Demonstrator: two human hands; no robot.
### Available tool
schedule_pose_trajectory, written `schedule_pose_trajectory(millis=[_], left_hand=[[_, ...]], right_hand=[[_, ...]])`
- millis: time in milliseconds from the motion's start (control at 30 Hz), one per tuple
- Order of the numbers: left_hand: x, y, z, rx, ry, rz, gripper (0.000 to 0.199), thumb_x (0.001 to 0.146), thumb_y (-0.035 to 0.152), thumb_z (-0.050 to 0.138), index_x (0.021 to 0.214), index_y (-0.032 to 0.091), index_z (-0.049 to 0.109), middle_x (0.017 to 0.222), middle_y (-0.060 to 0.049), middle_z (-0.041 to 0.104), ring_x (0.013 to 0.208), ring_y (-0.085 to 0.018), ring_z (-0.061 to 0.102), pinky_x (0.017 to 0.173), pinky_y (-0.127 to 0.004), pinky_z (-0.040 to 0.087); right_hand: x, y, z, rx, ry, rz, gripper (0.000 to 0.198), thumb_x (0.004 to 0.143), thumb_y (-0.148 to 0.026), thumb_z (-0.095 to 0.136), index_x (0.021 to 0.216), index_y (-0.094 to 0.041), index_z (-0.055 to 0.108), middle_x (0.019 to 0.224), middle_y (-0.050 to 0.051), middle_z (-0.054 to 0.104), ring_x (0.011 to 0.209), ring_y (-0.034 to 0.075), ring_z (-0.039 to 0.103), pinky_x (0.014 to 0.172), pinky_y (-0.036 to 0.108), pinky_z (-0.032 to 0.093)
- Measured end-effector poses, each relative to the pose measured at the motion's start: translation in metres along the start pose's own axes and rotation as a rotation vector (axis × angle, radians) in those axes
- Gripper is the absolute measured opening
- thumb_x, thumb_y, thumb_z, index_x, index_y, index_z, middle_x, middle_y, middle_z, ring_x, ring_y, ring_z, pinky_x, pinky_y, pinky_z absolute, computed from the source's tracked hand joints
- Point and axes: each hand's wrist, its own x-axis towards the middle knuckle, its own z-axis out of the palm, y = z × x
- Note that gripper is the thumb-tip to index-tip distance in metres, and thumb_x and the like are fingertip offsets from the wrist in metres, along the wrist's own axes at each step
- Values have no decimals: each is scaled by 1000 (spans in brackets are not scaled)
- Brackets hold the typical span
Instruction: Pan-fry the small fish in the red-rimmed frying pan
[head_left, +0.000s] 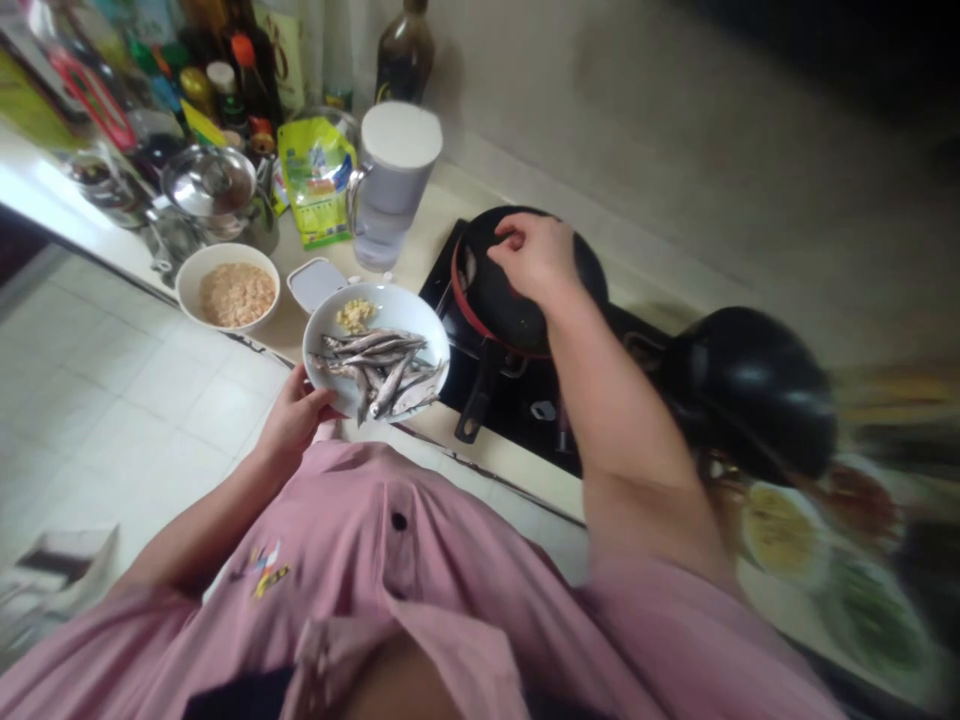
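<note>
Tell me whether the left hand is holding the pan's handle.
No, the left hand grips the plate of fish.

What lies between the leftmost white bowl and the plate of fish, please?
The head view shows a grey box or lid between the bowl and the plate.

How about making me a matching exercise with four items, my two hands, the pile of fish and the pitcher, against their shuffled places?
1. Left hand
2. Right hand
3. Pile of fish
4. Pitcher

A. Above the pan
B. Beside the yellow-green bag
C. Gripping the plate at its edge
D. Lying next to chopped yellow bits

Pairs: 1-C, 2-A, 3-D, 4-B.
</note>
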Motion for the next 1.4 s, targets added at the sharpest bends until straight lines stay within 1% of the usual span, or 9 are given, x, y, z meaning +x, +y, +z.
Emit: schedule_pose_trajectory(millis=[33,100,200,333,500,667,867,1233,1400], left_hand=[[2,0,1,-3,-14,3,54,60,15,72,113,17,61,88,-4,71,74,-20,70,64,-30,61],[6,0,3,-5,-45,0,57,59,15,71,115,17,61,89,-4,72,73,-20,70,63,-31,60],[10,0,4,4,-90,-4,58,60,15,72,117,16,60,88,-5,71,72,-20,69,63,-32,60],[11,0,6,13,-130,7,59,61,16,73,118,17,60,94,-6,71,75,-21,69,64,-33,60],[10,2,13,33,-138,-15,58,59,16,73,115,15,60,86,-5,70,73,-21,68,62,-31,59],[8,3,21,62,-158,-26,58,60,16,71,117,15,58,85,-4,70,71,-19,68,62,-30,58],[13,-2,26,44,-186,-29,60,58,16,71,116,14,57,92,-5,71,70,-18,67,61,-31,59],[17,-7,29,41,-191,-56,64,59,16,71,121,14,56,82,-4,71,69,-20,68,62,-31,59],[19,-8,29,31,-188,-55,64,59,15,70,121,14,57,80,-2,70,67,-19,68,60,-30,59]], right_hand=[[-16,-11,-4,22,27,-85,32,91,-22,59,120,-17,69,105,9,74,93,20,66,90,33,48],[-48,-34,-6,31,-55,-274,23,86,-21,66,107,-18,75,98,6,75,90,19,66,87,31,47],[-84,-64,3,-116,-241,-407,24,88,-22,65,110,-21,75,111,6,74,96,21,66,78,30,46],[-100,-80,17,-312,-339,-426,30,94,-29,59,122,-27,70,121,6,70,107,24,63,72,28,43],[-104,-79,19,-415,-343,-430,29,100,-23,45,115,-19,69,120,12,68,111,25,60,75,29,46],[-111,-76,20,-437,-347,-454,29,99,-24,48,121,-15,65,124,15,64,116,28,57,81,33,49],[-111,-68,21,-405,-331,-408,30,98,-19,44,117,-12,66,119,17,66,113,30,58,81,36,49],[-101,-51,17,-262,-285,-402,31,94,-13,45,113,-15,68,114,13,70,108,26,60,84,34,44],[-101,-49,15,-248,-361,-418,23,93,-25,57,111,-17,69,113,12,71,103,26,62,76,32,41]])
